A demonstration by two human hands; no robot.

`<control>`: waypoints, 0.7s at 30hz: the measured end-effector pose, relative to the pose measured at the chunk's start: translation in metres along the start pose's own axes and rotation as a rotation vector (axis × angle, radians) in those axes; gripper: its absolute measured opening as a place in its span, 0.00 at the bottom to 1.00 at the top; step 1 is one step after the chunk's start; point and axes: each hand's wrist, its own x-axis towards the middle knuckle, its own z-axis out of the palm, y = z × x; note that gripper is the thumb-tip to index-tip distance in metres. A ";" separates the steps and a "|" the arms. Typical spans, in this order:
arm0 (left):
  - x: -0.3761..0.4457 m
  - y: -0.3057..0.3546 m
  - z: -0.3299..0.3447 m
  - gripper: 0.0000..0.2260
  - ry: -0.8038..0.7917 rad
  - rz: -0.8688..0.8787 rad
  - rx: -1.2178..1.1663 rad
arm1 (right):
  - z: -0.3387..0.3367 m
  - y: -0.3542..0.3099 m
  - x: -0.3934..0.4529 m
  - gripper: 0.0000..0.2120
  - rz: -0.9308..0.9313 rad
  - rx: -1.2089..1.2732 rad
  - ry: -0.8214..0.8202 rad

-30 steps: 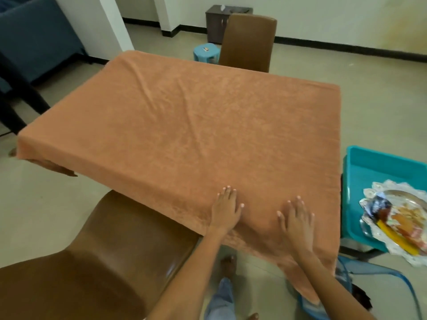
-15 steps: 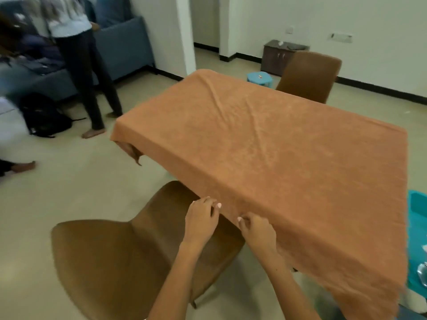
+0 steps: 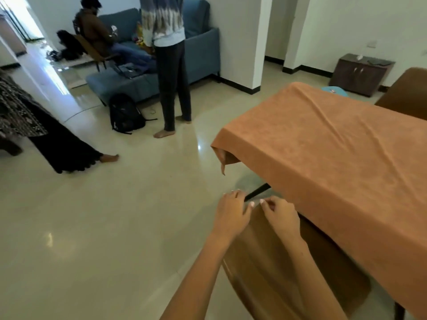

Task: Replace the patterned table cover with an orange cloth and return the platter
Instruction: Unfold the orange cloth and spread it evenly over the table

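Note:
The orange cloth (image 3: 342, 158) lies spread over the table on the right, with a few creases toward the far end and one corner hanging at the left end. My left hand (image 3: 231, 214) and my right hand (image 3: 280, 217) sit side by side, fingers curled over the top edge of a brown chair (image 3: 265, 269) tucked against the table's near side. Neither hand touches the cloth. The platter and the patterned cover are out of view.
A person stands barefoot (image 3: 172, 88) left of the table, another in a dark skirt (image 3: 57, 144) stands at far left, and a third sits by the blue sofa (image 3: 198, 49). A black backpack (image 3: 124, 115) lies on the floor. A second brown chair (image 3: 409, 93) and a dark cabinet (image 3: 360, 73) are at the far right.
My view has swung left, so the teal tray and platter dropped out of sight. Both hands left the cloth's near edge and moved onto the chair's backrest.

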 end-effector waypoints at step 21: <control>0.323 -0.220 0.006 0.32 -0.394 0.195 0.077 | 0.126 -0.065 0.307 0.11 0.368 -0.058 0.194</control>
